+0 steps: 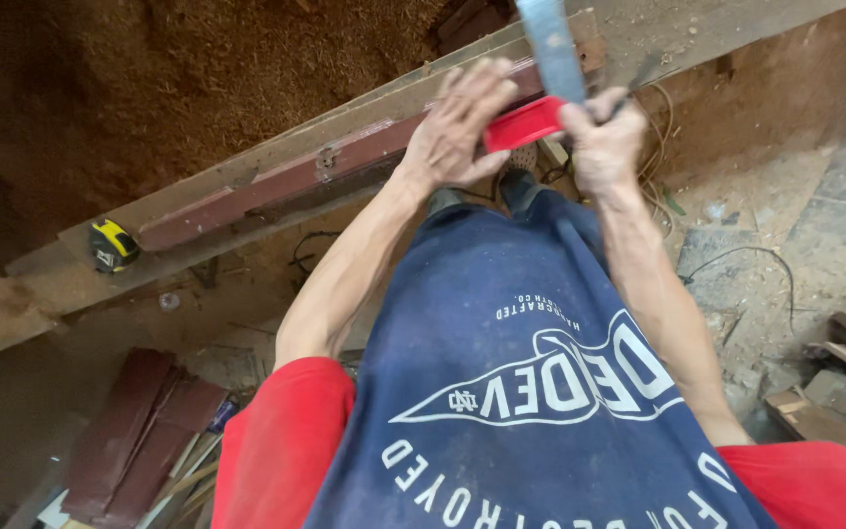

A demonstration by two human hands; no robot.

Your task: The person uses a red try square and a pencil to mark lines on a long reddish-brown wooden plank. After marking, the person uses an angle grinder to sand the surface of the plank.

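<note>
My left hand (457,127) rests flat with its fingers spread on a long reddish-brown wooden plank (276,181) and touches the end of a red handle (523,123). That red handle belongs to a square whose grey metal blade (552,49) rises toward the top edge. My right hand (604,142) is closed around the handle's other end and also pinches a thin dark pencil-like stick (643,73). The plank lies across a wider pale wooden beam (70,264).
A yellow and black tape measure (113,245) sits on the beam at the left. Sawdust covers the ground beyond. Dark red boards (139,431) lie at the lower left, wood scraps (839,382) at the right, and a thin cable (736,257) crosses the floor.
</note>
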